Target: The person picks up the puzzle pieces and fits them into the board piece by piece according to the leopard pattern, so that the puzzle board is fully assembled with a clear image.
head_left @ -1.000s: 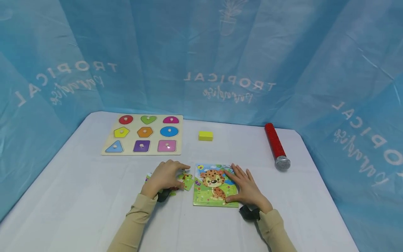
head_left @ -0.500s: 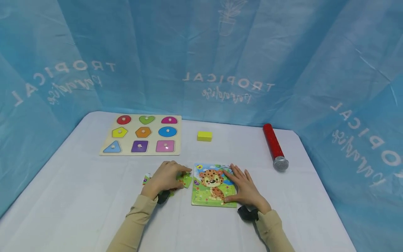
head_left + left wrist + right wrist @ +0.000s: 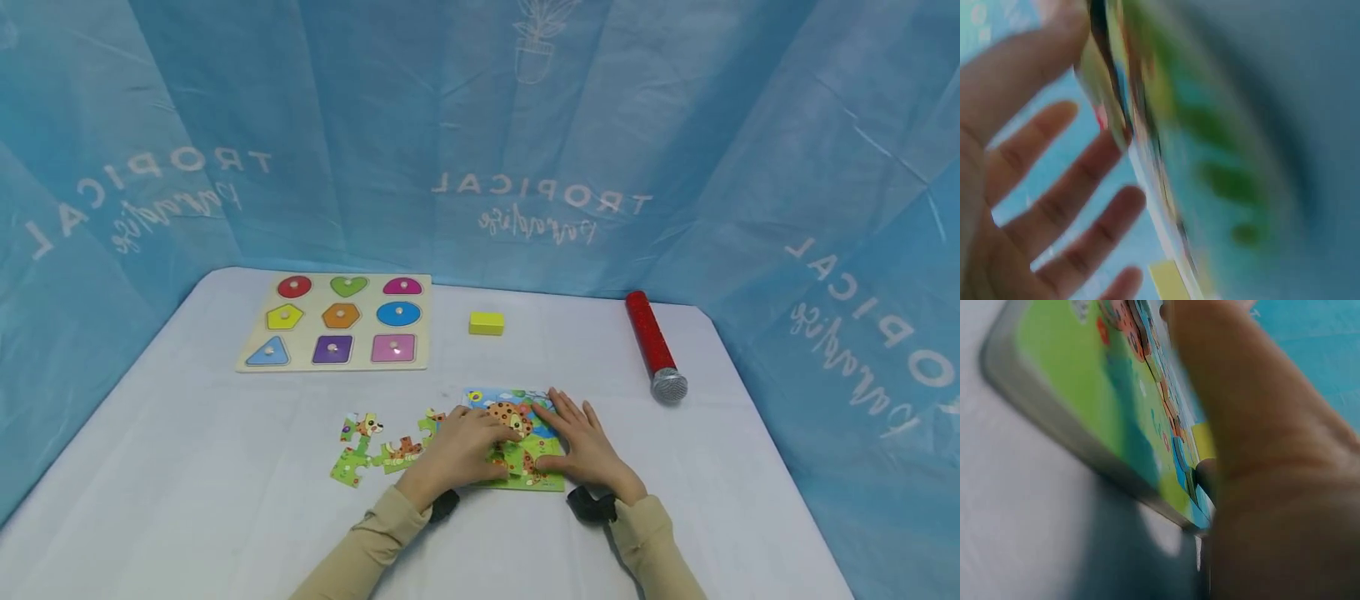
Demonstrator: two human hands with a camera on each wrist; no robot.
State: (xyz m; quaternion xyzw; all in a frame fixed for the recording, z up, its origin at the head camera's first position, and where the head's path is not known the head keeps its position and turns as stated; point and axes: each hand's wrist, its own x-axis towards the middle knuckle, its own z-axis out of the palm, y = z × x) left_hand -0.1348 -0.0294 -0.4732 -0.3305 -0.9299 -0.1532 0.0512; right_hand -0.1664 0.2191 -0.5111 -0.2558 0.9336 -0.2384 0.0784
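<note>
Several loose pieces (image 3: 348, 468), clearest in head view

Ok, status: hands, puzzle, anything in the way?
Left hand pinches a puzzle piece over the board. Right hand spread at the board's right edge. Loose pieces to its left. Left hand hides part of the board.

You have a green-and-blue puzzle board (image 3: 542, 448) bearing an orange, dark-spotted leopard (image 3: 502, 409), puzzle pieces (image 3: 348, 468) in green and spotted orange, a cream shape board (image 3: 362, 350) with multicoloured shapes (image 3: 341, 316), a yellow block (image 3: 487, 324) and a silver-headed red microphone (image 3: 651, 337), all on a white surface (image 3: 187, 500) before a white-lettered blue curtain (image 3: 375, 108).
</note>
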